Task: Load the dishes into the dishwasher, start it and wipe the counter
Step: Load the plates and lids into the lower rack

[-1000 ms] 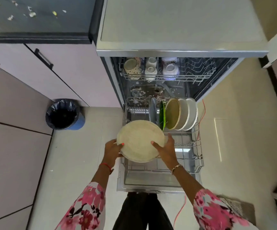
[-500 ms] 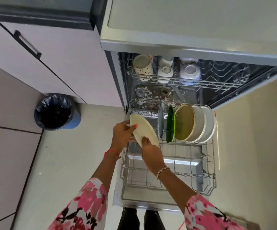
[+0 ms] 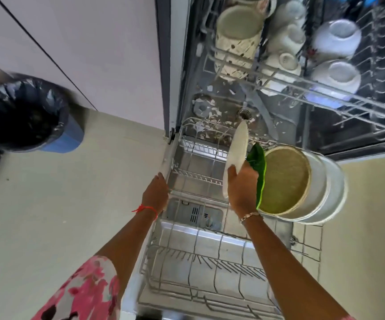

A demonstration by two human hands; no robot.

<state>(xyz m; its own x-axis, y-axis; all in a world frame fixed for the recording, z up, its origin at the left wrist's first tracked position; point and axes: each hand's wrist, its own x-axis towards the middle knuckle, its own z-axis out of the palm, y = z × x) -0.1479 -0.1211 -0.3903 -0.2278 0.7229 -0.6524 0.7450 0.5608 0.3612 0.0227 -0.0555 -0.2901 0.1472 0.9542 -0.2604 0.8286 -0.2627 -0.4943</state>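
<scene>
Plate going in on edge at the lower rack!
From the head view, we see the right hand [image 3: 242, 188] gripping the pale cream round plate [image 3: 237, 153] by its lower rim, what looks like the thumb on the near face and the fingers hidden behind. The plate stands upright over the white wire lower rack [image 3: 196, 255], just beside the green plate [image 3: 260, 172] at the left end of the standing row. The left hand [image 3: 155, 192] touches the rack's left rim; we cannot tell whether its fingers curl round it. We judge the plate stiff, fairly light, breakable and maybe slick, so a firm rim pinch suits, easing it between tines without knocking its neighbour.
</scene>
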